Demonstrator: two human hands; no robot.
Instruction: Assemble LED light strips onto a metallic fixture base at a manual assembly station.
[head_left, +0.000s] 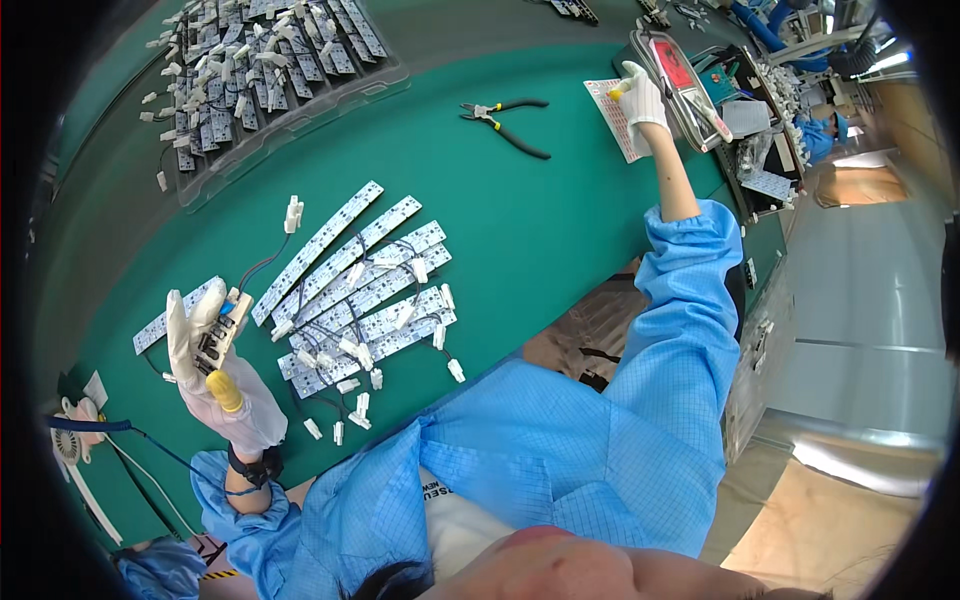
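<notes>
1. Sheet (611,112) with rows of red marks lies directly under the right hand (643,97), its uncovered part showing to that hand's left; its long axis runs roughly along the forearm. The right hand is far nearer to it than the left hand (240,375).
2. The right hand's fingers are bent over this sheet, a yellow cover among them; whether they pinch anything, I cannot tell.
3. The left hand pinches a small circuit board (225,333) between its yellow-covered thumb and its fingers, the board's long axis tilted away from the body and rightward. Blocky black parts and a rounded blue one stand up from it.
4. Just right of the left hand, narrow flat strips (318,252) fan out, pale and speckled with dark components, mostly pointing away from the body and rightward. Thin, loose wires end in glossy white plastic connectors (362,405).
5. Between the hands, farther from the body than the strips, cutting pliers (484,111) lie open: metal head, curved black handles, on the smooth green surface (560,220).
6. Beyond the left hand, a clear plastic tray (270,157) carries many more strips.
7. Just right of the right hand sits an oblong, round-cornered container (688,132) with something flat and red inside.
</notes>
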